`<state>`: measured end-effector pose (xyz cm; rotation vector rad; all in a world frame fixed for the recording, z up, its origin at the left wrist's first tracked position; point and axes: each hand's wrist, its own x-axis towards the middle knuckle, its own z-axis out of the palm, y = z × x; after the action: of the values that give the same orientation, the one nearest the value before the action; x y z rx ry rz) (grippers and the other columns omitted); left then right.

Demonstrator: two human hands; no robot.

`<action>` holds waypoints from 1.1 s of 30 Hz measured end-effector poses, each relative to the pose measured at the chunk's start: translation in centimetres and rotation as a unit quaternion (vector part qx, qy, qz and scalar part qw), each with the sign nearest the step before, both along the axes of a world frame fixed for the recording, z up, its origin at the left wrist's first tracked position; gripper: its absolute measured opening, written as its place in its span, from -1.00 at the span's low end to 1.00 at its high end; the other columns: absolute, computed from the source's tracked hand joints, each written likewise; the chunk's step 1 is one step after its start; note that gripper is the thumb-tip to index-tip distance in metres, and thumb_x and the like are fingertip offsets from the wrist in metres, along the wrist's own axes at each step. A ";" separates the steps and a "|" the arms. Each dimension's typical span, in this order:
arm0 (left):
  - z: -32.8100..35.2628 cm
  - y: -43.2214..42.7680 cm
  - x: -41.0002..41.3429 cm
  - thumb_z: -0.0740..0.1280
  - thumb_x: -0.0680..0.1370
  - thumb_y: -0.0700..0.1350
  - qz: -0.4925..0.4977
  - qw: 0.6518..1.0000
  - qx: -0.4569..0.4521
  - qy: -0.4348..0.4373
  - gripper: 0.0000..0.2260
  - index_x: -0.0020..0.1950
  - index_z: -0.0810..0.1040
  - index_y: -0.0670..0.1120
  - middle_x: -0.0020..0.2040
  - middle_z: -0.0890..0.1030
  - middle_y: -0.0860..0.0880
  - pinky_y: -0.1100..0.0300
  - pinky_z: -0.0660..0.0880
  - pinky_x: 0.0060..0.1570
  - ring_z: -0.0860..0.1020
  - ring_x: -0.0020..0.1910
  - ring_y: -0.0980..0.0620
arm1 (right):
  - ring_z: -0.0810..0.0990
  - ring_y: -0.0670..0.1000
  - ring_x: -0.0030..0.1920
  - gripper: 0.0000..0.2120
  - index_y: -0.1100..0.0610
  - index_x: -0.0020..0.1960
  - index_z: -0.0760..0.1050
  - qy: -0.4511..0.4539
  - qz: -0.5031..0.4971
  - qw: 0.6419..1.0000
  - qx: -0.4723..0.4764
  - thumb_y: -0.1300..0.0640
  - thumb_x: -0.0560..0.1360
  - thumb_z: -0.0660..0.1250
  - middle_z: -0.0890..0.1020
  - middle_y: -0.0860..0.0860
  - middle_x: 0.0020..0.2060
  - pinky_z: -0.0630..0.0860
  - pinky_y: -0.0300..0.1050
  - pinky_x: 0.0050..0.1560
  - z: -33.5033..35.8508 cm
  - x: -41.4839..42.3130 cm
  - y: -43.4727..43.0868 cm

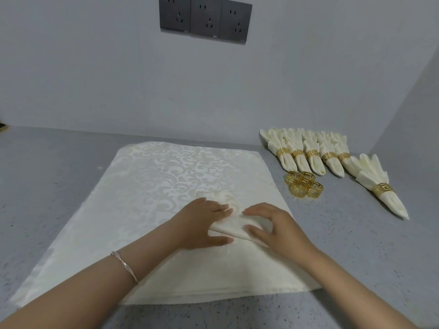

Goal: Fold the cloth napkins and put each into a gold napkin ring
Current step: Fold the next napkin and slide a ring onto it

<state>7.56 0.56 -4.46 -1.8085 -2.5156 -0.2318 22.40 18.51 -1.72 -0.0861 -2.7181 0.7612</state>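
A cream damask napkin (pixel 171 186) lies flat on the grey counter, on top of a stack of others. Its middle is gathered into a raised fold (pixel 234 225). My left hand (pixel 202 224) holds that fold from the left, fingers over it and thumb under. My right hand (pixel 273 230) pinches the fold from the right between fingers and thumb. Several loose gold napkin rings (pixel 304 187) lie in a small cluster right of the napkin. Behind them, several folded napkins in gold rings (pixel 311 155) lie in a row, with one more ringed napkin (pixel 382 188) further right.
The grey speckled counter (pixel 356 245) meets a pale wall at the back and another wall at the right. Dark wall sockets (pixel 205 19) sit high on the back wall. A bracelet (pixel 124 265) circles my left wrist.
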 end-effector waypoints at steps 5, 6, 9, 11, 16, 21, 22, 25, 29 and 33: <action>0.8 0.2 -0.8 -0.01 0.36 0.44 -0.011 1.000 0.006 -0.025 -0.24 0.50 0.24 0.14 0.47 0.30 0.18 0.23 0.01 0.43 0.25 0.43 0.18 | 0.56 -0.07 -0.15 -0.76 0.01 0.04 0.60 0.024 0.027 0.975 0.218 -0.06 0.43 0.33 0.57 -0.13 -0.13 0.47 -0.21 -0.30 -1.9 0.7 -1.0; 1.1 0.2 -1.1 0.02 0.36 0.43 -0.016 0.999 0.019 -0.034 -0.26 0.47 0.30 0.15 0.43 0.38 0.19 0.25 0.11 0.40 0.32 0.39 0.17 | 0.56 -0.06 -0.19 -0.78 0.02 0.01 0.60 0.025 0.019 0.975 0.222 -0.02 0.42 0.33 0.57 -0.12 -0.16 0.45 -0.20 -0.36 -2.1 0.6 -1.0; 1.6 -0.2 -2.3 0.22 0.34 0.36 0.020 0.994 0.036 -0.096 -0.43 0.31 0.49 0.22 0.23 0.55 0.27 0.26 0.37 0.23 0.48 0.21 0.20 | 0.55 -0.04 -0.22 -0.86 0.02 -0.01 0.60 0.021 -0.022 0.983 0.180 0.05 0.49 0.31 0.58 -0.10 -0.20 0.44 -0.15 -0.33 -1.9 0.3 -1.1; 1.5 -0.2 -3.5 0.41 0.34 0.30 0.058 0.975 0.087 -0.195 -0.64 0.07 0.64 0.20 -0.06 0.63 0.31 0.27 0.45 0.01 0.56 -0.06 0.30 | 0.51 -0.09 -0.27 -0.89 0.00 -0.04 0.60 0.016 -0.057 0.992 0.111 0.05 0.52 0.30 0.59 -0.10 -0.24 0.40 -0.18 -0.28 -1.4 0.2 -0.9; 2.0 1.4 -5.2 0.48 0.36 0.21 0.099 0.928 0.170 -0.316 -0.61 -0.40 0.46 -0.05 -0.45 0.36 0.05 0.16 0.21 -0.35 0.29 -0.44 0.11 | 0.37 -0.16 -0.43 -0.91 0.11 -0.21 0.61 -0.021 -0.106 0.985 -0.136 0.10 0.44 0.45 0.47 -0.10 -0.45 0.30 -0.29 -0.34 -0.9 -0.7 0.5; 2.0 3.2 -5.9 0.52 0.37 0.09 0.140 0.918 0.175 -0.327 -0.67 -0.27 0.59 -0.18 -0.35 0.49 -0.01 0.21 0.31 -0.32 0.41 -0.37 0.09 | 0.39 -0.22 -0.48 -0.87 0.14 -0.19 0.60 -0.053 -0.143 0.953 -0.262 0.14 0.36 0.53 0.49 -0.07 -0.43 0.33 -0.42 -0.38 -0.7 -1.8 1.7; 1.8 3.4 -5.9 0.52 0.36 0.09 0.148 0.917 0.178 -0.326 -0.67 -0.25 0.61 -0.17 -0.33 0.52 -0.03 0.20 0.33 -0.30 0.43 -0.35 0.08 | 0.39 -0.22 -0.49 -0.87 0.15 -0.19 0.60 -0.059 -0.146 0.951 -0.266 0.14 0.36 0.53 0.49 -0.06 -0.43 0.32 -0.43 -0.39 -0.6 -1.9 1.8; 1.1 4.0 -5.9 0.52 0.34 0.13 0.183 0.920 0.187 -0.291 -0.74 -0.26 0.62 -0.05 -0.29 0.59 0.02 0.15 0.42 -0.23 0.51 -0.27 0.08 | 0.36 -0.21 -0.51 -0.85 0.12 -0.24 0.57 -0.070 -0.156 0.950 -0.262 0.15 0.35 0.54 0.45 -0.08 -0.47 0.30 -0.44 -0.42 -0.5 -2.3 2.1; 1.4 4.2 -5.0 0.52 0.34 0.13 0.204 0.941 0.211 -0.170 -0.65 0.06 0.55 0.13 -0.01 0.57 0.15 0.18 0.42 -0.01 0.51 0.01 0.12 | 0.37 -0.14 -0.45 -0.81 0.11 -0.28 0.53 -0.073 -0.168 0.957 -0.227 0.16 0.33 0.55 0.42 -0.10 -0.48 0.30 -0.43 -0.41 -0.8 -2.8 2.1; 2.0 4.4 -3.4 0.39 0.46 0.09 0.041 0.963 0.265 -0.019 -0.62 0.26 0.54 0.08 0.23 0.55 0.08 0.15 0.23 0.27 0.46 0.25 0.05 | 0.37 -0.12 -0.43 -0.76 0.13 -0.21 0.51 -0.099 -0.172 0.958 -0.207 0.11 0.32 0.56 0.45 -0.06 -0.43 0.32 -0.37 -0.39 -0.6 -3.1 2.4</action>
<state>4.15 4.95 -2.49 -1.4907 -2.2409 -0.8488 19.30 20.91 -2.33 -0.7447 -2.5633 1.2476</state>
